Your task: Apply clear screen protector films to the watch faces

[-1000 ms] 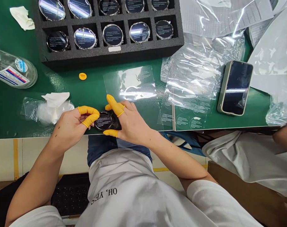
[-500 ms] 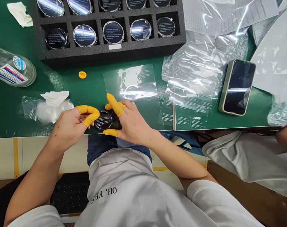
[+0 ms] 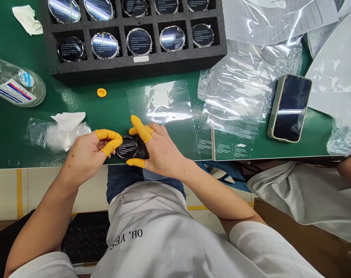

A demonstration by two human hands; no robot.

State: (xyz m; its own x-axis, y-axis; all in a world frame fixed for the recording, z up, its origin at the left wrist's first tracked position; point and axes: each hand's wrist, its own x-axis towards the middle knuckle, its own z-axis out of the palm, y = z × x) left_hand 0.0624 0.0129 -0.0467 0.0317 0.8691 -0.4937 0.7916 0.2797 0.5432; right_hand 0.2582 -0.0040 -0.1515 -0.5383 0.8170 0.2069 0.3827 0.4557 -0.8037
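Green and glossy, the table [image 3: 114, 116] ends in a pale edge above light floor tiles [image 3: 36, 187] marked with yellow strips, and a brown surface [image 3: 314, 231] sits low at the right. A neighbouring person's grey clothing [image 3: 285, 189] and part of an arm are cut off by the right border. The black foam tray [image 3: 135, 68] runs past the top border, so its upper row of round screens is only partly visible; glare washes out the print on several. The bottle [image 3: 12, 87] loses its neck at the left, and crinkled clear plastic [image 3: 236, 108] blurs the papers under it, with a phone [image 3: 289, 108] beside it. Near the table's front edge, a round black display [image 3: 127, 147] with small white text lies between the hands. The right hand [image 3: 161, 150] holds it, yellow-sheathed fingers above and thumb below, covering part of the dark piece attached to it. The left hand [image 3: 87, 156] is narrowed to a pinch at the display's left rim; whether anything sits between its fingertips cannot be made out.
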